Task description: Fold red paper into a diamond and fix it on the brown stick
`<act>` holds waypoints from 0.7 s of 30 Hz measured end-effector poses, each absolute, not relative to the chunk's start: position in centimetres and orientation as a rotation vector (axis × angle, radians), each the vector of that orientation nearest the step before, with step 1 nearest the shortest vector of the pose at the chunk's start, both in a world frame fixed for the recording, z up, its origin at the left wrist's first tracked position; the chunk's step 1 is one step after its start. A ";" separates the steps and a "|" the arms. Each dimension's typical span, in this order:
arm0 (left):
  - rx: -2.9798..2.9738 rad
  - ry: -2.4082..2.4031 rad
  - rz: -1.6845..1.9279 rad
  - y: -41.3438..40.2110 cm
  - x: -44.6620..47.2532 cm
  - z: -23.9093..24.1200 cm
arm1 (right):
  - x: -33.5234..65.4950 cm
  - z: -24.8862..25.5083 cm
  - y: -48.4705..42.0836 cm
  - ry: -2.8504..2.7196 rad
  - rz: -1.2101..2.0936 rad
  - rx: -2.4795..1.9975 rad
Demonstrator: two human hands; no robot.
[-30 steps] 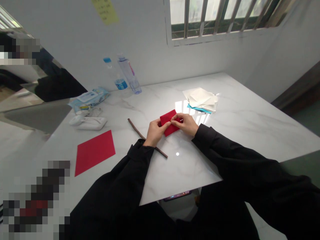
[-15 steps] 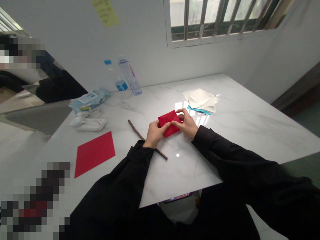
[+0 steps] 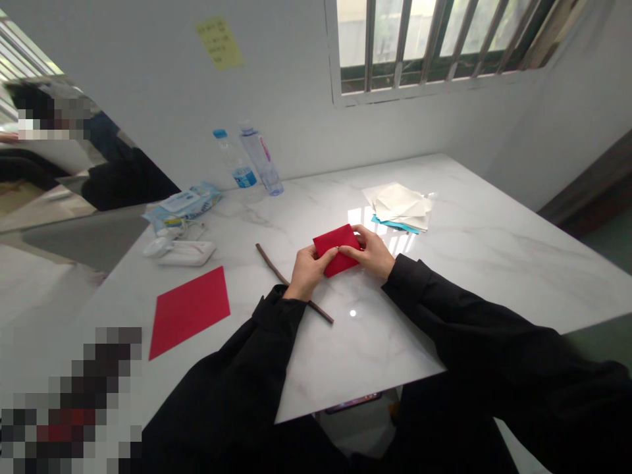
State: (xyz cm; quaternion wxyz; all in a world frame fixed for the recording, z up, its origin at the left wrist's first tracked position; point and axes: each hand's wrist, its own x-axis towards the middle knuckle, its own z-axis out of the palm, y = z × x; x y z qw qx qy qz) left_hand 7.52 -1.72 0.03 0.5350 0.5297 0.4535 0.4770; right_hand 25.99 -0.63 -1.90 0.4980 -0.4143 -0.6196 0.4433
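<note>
A folded red paper (image 3: pixel 336 241) lies on the white marble table (image 3: pixel 459 263) in front of me. My left hand (image 3: pixel 309 271) pinches its near left edge with thumb and fingers. My right hand (image 3: pixel 371 253) presses on its right side, fingers curled over the fold. A thin brown stick (image 3: pixel 276 270) runs diagonally under my left wrist. A flat red paper sheet (image 3: pixel 190 309) rests to the left.
A stack of cream and teal paper sheets (image 3: pixel 399 205) sits behind my hands. Two plastic bottles (image 3: pixel 249 164), a pack of wipes (image 3: pixel 182 204) and a white tray (image 3: pixel 185 251) stand at the back left. Another person in black (image 3: pixel 108 171) sits far left.
The fold has been pressed flatter onto the table, my right fingers sliding down over its right side. The camera tilted slightly, shifting the scene downward.
</note>
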 end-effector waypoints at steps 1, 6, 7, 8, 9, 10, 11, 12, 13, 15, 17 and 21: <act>1.263 1.081 1.137 -1.7 7.5 0.0 | 26.0 -1.9 -0.6 -1.499 1.079 -0.993; 1.273 1.095 1.140 -1.7 7.5 0.0 | 26.0 -1.7 -0.9 -1.507 1.043 -1.021; 1.266 1.096 1.138 -1.8 7.5 0.1 | 26.0 -1.5 -1.1 -1.520 0.972 -1.051; 1.255 1.096 1.136 -1.8 7.6 0.1 | 26.1 -1.2 -1.2 -1.540 0.869 -1.077; 1.243 1.097 1.134 -1.8 7.6 0.1 | 26.2 -0.9 -1.3 -1.570 0.743 -1.095; 1.234 1.099 1.133 -1.9 7.6 0.1 | 26.4 -0.6 -1.4 -1.610 0.609 -1.097; 1.230 1.101 1.133 -1.9 7.6 0.1 | 26.5 -0.3 -1.4 -1.659 0.481 -1.083; 1.231 1.102 1.132 -1.9 7.7 0.1 | 26.5 -0.1 -1.5 -1.716 0.372 -1.060; 1.232 1.101 1.132 -1.9 7.7 0.1 | 26.6 0.1 -1.4 -1.771 0.287 -1.034; 1.227 1.091 1.128 -1.8 7.6 0.1 | 26.7 0.3 -1.3 -1.859 0.185 -0.985; 1.209 1.084 1.119 -1.7 7.6 0.1 | 26.7 0.3 -1.0 -1.913 0.144 -0.949; 1.201 1.072 1.075 -1.6 7.4 0.3 | 26.8 0.4 -0.8 -2.009 0.178 -0.908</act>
